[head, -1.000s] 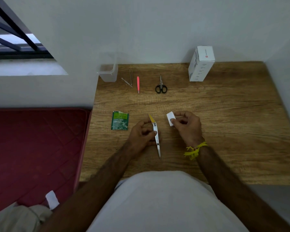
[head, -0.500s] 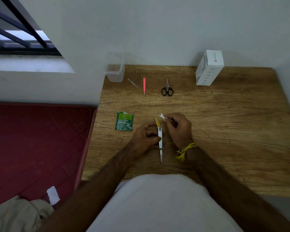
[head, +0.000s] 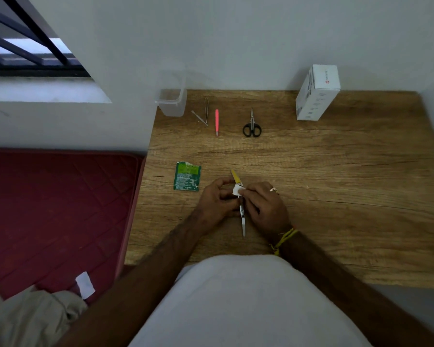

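Head view: yellow-tipped metal tool [head: 242, 217], judged stiff and slippery, is gripped at mid-shaft by the left hand [head: 217, 202] near the torn green sachet [head: 187, 176], while a soft, light white wipe [head: 237, 190] is pinched against it by the right hand [head: 264, 205].

Bedroom: mattress [head: 60, 209] beside wooden desk [head: 336, 184].

I've got the left hand [head: 218, 199] gripping the yellow-handled tool [head: 242, 222] over the desk [head: 336, 171], right hand [head: 264, 207] pinching a white pad [head: 237, 190] against it.
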`<state>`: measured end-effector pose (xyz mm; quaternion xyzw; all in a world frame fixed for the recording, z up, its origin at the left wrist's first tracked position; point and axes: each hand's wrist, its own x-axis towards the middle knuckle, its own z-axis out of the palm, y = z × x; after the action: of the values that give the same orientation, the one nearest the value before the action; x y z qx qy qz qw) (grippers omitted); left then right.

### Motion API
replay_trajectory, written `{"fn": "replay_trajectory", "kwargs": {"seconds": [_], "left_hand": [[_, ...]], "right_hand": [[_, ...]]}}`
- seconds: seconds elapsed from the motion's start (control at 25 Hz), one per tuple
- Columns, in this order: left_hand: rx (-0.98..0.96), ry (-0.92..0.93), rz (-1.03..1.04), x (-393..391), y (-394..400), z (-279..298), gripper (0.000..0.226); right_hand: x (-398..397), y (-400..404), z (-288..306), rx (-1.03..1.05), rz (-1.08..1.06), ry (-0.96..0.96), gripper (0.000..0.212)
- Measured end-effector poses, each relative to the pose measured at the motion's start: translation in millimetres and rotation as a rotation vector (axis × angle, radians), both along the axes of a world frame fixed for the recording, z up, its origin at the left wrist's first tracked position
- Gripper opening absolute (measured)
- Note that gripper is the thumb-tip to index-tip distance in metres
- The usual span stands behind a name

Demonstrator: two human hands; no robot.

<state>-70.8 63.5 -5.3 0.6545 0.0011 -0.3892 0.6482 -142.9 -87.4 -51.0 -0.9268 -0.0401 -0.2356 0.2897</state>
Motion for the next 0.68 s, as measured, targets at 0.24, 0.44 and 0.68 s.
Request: {"fn": "replay_trajectory", "kwargs": {"seconds": [0.24, 0.44, 0.68], "left_hand": [[-0.009, -0.026, -0.042, -1.1, 1.6, 5.8, 0.058], [-0.003, -0.041, -0.07, -0.6, 3.8, 4.7, 0.059], [-0.008, -0.035, -0.1, -0.9, 4.7, 4.1, 0.066]], "right_hand": [[-0.7, -0.9, 0.4, -0.02, 0.002, -0.017, 0.02], [-1.3, -0.3, -1.0, -0.044, 0.029, -0.065, 0.023], [-5.0, 0.7, -2.6, -0.07, 0.032, -0.073, 0.03]]}}
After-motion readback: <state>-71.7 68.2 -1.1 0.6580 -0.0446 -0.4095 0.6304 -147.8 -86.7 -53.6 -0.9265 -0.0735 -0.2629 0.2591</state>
